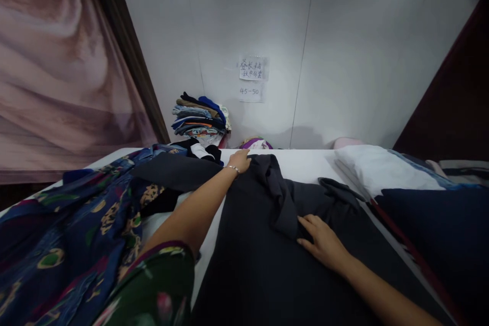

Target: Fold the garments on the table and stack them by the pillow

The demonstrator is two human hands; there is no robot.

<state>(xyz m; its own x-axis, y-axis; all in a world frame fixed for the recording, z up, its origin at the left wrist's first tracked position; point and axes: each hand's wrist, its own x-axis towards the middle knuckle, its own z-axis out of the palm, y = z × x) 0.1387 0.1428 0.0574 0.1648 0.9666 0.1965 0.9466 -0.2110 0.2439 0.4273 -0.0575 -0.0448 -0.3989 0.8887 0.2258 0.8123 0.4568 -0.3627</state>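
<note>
folded clothes [435, 219] and patterned cloth [69, 234] flank dark fabric [263, 260] under curled left hand [240, 160], half-open right hand [321, 242], grips unclear.

A white table [307, 164] carries a dark grey garment [260, 254] spread across its middle (rumpled toward the far edge), a patterned navy garment [72, 234] lying loosely on the left, and folded clothes [431, 224] stacked along the right.

There's the left arm [191, 214] stretched well forward, the left hand [240, 159] out ahead with its fingers close together, while the right arm [382, 285] slants in from the lower right, reaching less far, the right hand [321, 240] palm down, thumb [307, 246] parted from its lightly bent fingers [310, 220]!
</note>
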